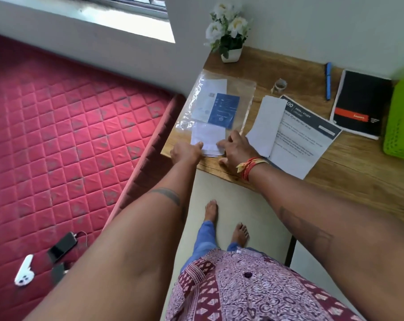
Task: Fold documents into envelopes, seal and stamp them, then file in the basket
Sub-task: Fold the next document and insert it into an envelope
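Both your arms stretch toward frame centre: your left hand point(186, 152) pinches the flat white paper envelope point(208, 141) at its left edge, your right hand point(236, 148) presses curled fingers on its right corner. Its long axis runs up-frame on the wooden desk point(349, 172), beside the crinkled clear plastic sleeve point(245, 93).

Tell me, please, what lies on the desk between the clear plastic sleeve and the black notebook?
In the head view, between the plastic sleeve and the black notebook lie a folded white sheet, a printed document, and farther back a tape roll and a blue pen.
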The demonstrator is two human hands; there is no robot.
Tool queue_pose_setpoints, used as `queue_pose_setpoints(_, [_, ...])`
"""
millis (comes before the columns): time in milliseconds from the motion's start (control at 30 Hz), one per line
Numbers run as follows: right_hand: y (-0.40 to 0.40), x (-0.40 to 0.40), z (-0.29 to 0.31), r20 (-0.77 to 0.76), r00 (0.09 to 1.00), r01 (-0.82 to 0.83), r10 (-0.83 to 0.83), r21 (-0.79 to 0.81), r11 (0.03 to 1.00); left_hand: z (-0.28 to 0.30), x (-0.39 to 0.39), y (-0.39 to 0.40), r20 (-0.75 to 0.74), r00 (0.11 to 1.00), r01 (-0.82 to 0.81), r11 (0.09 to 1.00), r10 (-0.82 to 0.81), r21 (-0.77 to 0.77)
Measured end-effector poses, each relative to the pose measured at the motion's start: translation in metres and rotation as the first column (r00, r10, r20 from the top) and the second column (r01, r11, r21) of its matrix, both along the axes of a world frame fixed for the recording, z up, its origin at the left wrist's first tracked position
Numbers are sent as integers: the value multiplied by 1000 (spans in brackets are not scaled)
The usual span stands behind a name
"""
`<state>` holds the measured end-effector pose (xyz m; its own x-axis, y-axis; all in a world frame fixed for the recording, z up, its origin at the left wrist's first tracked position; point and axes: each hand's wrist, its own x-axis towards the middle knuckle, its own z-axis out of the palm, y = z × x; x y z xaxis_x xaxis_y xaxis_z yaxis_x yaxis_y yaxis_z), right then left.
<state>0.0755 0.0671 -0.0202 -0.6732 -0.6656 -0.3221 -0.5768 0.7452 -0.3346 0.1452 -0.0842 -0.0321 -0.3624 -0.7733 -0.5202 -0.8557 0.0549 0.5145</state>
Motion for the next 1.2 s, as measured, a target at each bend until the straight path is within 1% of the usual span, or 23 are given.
queue_pose_setpoints(67, [0, -1, -3, 8, 1000, 8, -8, 1, 1000, 1, -3, 1, 20, 1000, -15, 1000, 14, 18])
queue_pose_setpoints(167, [-5, -4, -2, 17, 1000, 5, -5, 24, 1000, 5, -8, 1, -3, 1000, -29, 995, 30, 98])
queue_pose_setpoints(267, [-9, -4, 1, 0, 1000, -18, 18, 40, 999, 16, -10, 3, -87, 996, -2, 990, 14, 140])
queue_pose_setpoints(300, [-9, -4, 3, -11, 1000, -10, 10, 11, 1000, 22, -10, 3, -132, 991, -6, 985, 29, 174])
queue_pose_setpoints(367, [-8, -4, 11, -38, 999, 21, -25, -104, 994, 37, -13, 6, -211, 976, 0, 975, 49, 224])
queue_pose_setpoints(433, [-9, -3, 24, -88, 994, 41, -61, -211, 977, 53, -16, 7, -287, 957, 28, 976, 35, 214])
queue_pose_setpoints(533, [-12, -10, 49, -144, 985, 49, -95, -291, 955, 73, -25, 6, -398, 916, 27, 980, 55, 199])
queue_pose_setpoints(600, [-12, -17, 68, -125, 984, 75, -125, -346, 935, 86, -29, 8, -476, 874, 18, 973, 97, 232])
queue_pose_setpoints(633, [-10, -21, 78, -105, 984, 92, -141, -376, 922, 92, -30, 10, -512, 853, 18, 976, 98, 217])
queue_pose_setpoints(667, [-9, -25, 87, -86, 985, 103, -150, -407, 908, 97, -32, 12, -542, 837, 25, 987, 68, 162])
queue_pose_setpoints(733, [-4, -30, 107, -66, 988, 95, -141, -461, 882, 106, -30, 17, -561, 823, 65, 996, -92, -67])
queue_pose_setpoints(767, [-2, -33, 115, -55, 989, 92, -135, -485, 870, 109, -28, 19, -543, 817, 103, 976, -193, -192])
queue_pose_setpoints(833, [3, -39, 131, -21, 989, 114, -148, -535, 837, 116, -26, 22, -468, 797, 215, 904, -382, -370])
queue_pose_setpoints(900, [10, -48, 145, 12, 980, 169, -199, -577, 799, 125, -27, 24, -376, 767, 317, 816, -520, -484])
queue_pose_setpoints(1000, [22, -63, 162, 56, 961, 245, -270, -622, 744, 144, -34, 28, -284, 729, 388, 717, -623, -579])
queue_pose_setpoints(1133, [38, -81, 178, 137, 932, 343, -334, -625, 701, 165, -49, 41, -182, 664, 521, 623, -725, -583])
queue_pose_setpoints(1200, [45, -88, 182, 222, 906, 414, -360, -634, 653, 172, -57, 49, -151, 642, 555, 591, -752, -585])
